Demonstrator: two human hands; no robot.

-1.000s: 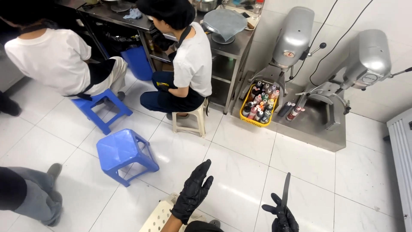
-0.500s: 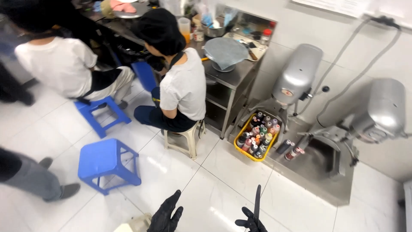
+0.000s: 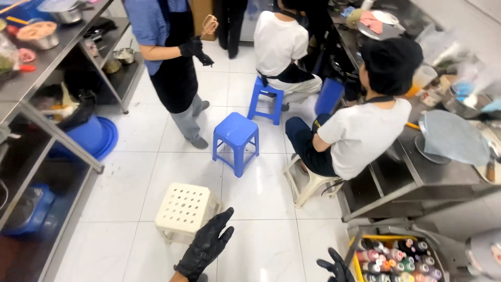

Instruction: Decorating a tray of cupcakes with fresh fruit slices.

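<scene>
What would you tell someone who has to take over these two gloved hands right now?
Left hand: black glove, fingers spread, empty, in the air beside the cream stool, not touching it.
Right hand: gloved, mostly cut off at the bottom edge; grip unclear. Nearest is the yellow crate of bottles.
Done: nothing visibly picked up.
Left: stool and crate untouched.

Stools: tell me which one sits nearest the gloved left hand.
The cream perforated stool, right beside the left hand. The two blue stools and the occupied pale stool stand farther off.
</scene>
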